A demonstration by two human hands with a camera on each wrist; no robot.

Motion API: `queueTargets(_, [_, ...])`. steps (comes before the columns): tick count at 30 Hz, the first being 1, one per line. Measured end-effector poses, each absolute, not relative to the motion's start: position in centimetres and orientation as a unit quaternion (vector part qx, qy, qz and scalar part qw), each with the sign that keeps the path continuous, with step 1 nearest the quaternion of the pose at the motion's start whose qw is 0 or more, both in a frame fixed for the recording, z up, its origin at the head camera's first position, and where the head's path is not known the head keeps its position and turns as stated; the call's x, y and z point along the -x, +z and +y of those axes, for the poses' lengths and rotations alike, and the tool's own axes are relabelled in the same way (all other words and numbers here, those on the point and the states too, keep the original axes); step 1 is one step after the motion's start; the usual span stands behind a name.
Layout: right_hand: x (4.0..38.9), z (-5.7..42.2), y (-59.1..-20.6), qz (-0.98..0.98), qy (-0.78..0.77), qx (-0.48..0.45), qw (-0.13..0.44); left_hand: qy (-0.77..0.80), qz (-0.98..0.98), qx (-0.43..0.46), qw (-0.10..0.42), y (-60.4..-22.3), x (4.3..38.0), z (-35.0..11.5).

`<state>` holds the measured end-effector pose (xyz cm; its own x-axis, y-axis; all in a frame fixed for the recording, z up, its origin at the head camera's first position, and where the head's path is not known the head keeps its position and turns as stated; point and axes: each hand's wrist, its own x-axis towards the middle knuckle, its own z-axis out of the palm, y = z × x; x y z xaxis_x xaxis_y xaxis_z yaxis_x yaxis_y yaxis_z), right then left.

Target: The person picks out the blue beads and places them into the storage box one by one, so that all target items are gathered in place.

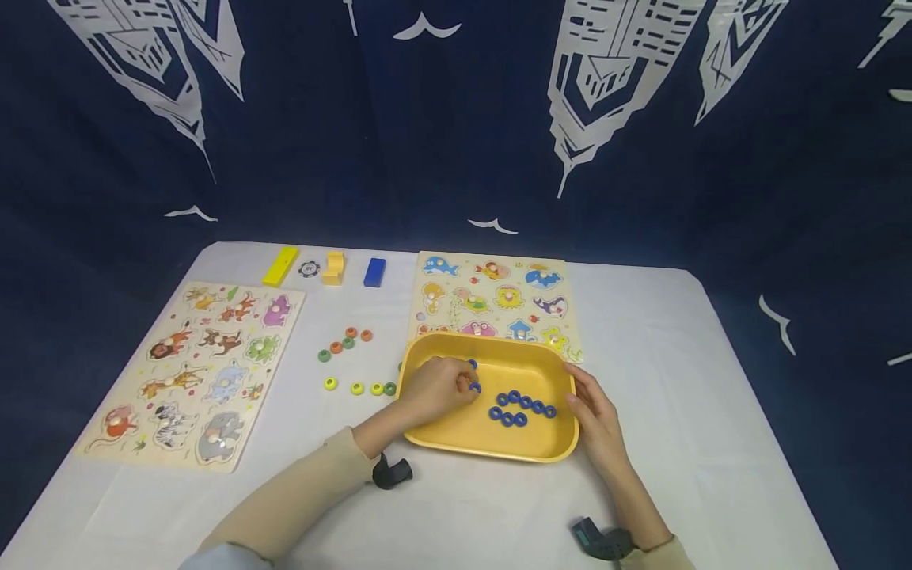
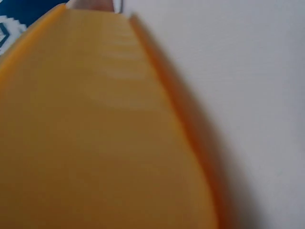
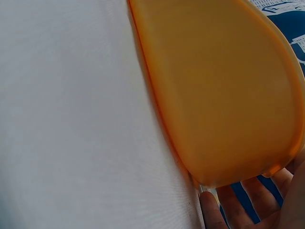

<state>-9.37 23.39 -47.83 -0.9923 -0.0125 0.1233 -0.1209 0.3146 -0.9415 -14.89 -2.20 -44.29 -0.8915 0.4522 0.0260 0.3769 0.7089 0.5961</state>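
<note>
In the head view, a yellow tray [image 1: 456,443] stands on the white-covered table. My left hand [image 1: 439,386] reaches into its left part, fingertips bent together on a small blue ring-shaped bead [image 1: 475,388]. Another blue bead [image 1: 473,363] lies just beyond those fingers. Several more blue beads [image 1: 526,402] form two rows in the tray's right part. My right hand [image 1: 597,416] holds the tray's right rim. In the right wrist view, the fingers [image 3: 259,198] lie along the tray's outer wall [image 3: 224,95]. Only the tray wall [image 2: 105,133] fills most of the left wrist view.
Left of the tray lie yellow beads [image 1: 357,389], green beads [image 1: 324,356] and orange beads [image 1: 336,347]. An animal puzzle board [image 1: 245,396] lies farther left; a sea-animal board [image 1: 456,277] sits behind the tray. Blocks, including a blue one [image 1: 374,272], line the back edge.
</note>
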Motion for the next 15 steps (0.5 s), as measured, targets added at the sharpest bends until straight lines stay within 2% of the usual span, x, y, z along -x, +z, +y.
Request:
queueTargets(9, [9.2,23.8,-47.8,-0.81,0.582,-0.042,0.055,0.282,0.919,-0.256,0.101,-44.7,14.5,0.0])
queueTargets(15, [9.1,23.6,-47.8,-0.817,0.573,-0.03,0.049,0.29,0.907,-0.277,0.127,-44.7,13.9,-0.1])
